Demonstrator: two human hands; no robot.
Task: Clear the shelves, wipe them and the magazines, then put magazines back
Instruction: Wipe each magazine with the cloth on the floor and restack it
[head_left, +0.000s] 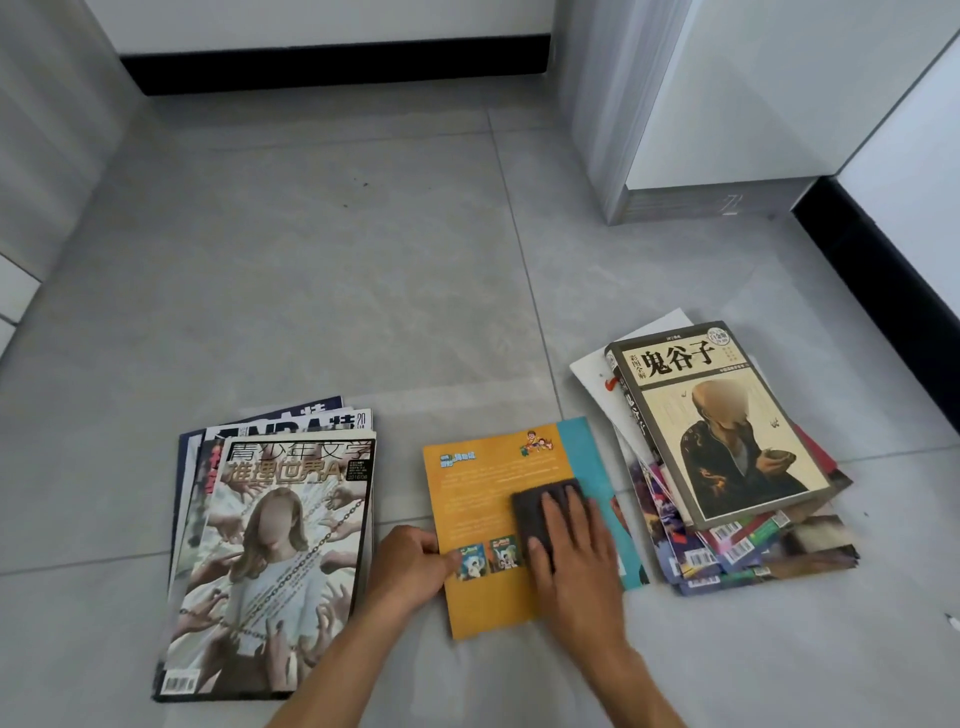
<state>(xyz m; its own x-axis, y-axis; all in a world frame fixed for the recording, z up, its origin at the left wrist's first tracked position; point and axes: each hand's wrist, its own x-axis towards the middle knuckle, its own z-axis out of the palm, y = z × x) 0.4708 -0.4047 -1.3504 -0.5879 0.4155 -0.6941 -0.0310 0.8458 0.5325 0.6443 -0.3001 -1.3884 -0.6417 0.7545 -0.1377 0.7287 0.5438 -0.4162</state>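
Magazine (488, 499) edge pinched in left grip (410, 564); right grip (571, 540) flat on cloth (540, 501), stacks flanking.

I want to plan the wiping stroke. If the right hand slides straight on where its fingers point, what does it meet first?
The right hand, pressing the dark grey cloth on the orange magazine, would probably stay on it until its far edge, then reach the bare grey tiled floor.
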